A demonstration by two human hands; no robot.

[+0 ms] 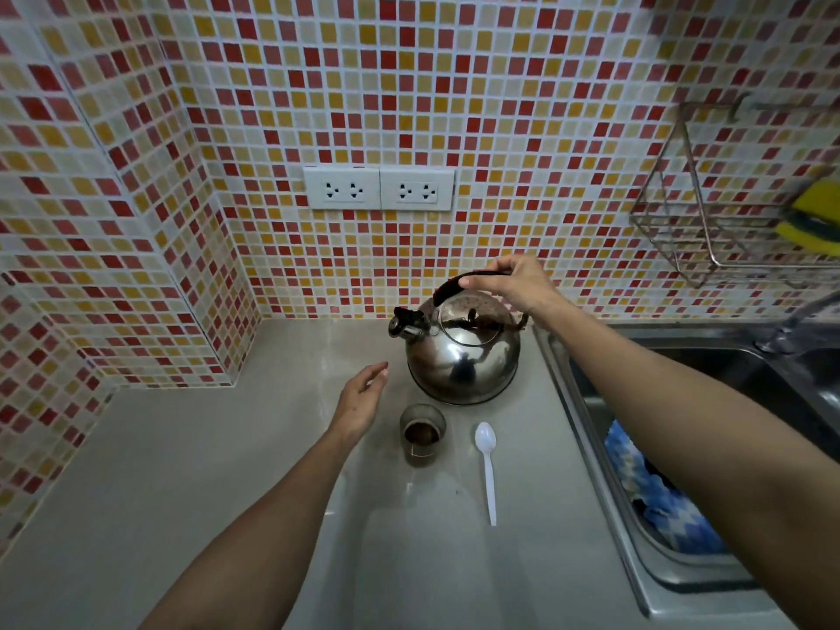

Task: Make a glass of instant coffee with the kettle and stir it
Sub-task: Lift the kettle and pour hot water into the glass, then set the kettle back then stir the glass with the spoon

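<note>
Grey counter (pixel 227 447) carries my steel kettle (pixel 461 352), right hand (pixel 513 284) fingers wrapped round its black handle (pixel 447 286). Just before it stands the glass (pixel 422 436) with brown coffee, white spoon (pixel 487 466) beside. My left hand (pixel 361 402) hovers nearby, fingers loosely spread.

My only view comes from the head-worn wide-angle camera, looking forward and steeply down onto the pale grey counter (pixel 191 447) from close above. It faces the red-and-yellow mosaic tiled wall (pixel 409 84), whose lines bow with the lens. Both forearms enter from the bottom edge; the stainless steel sink (pixel 591 429) fills the lower right.
</note>
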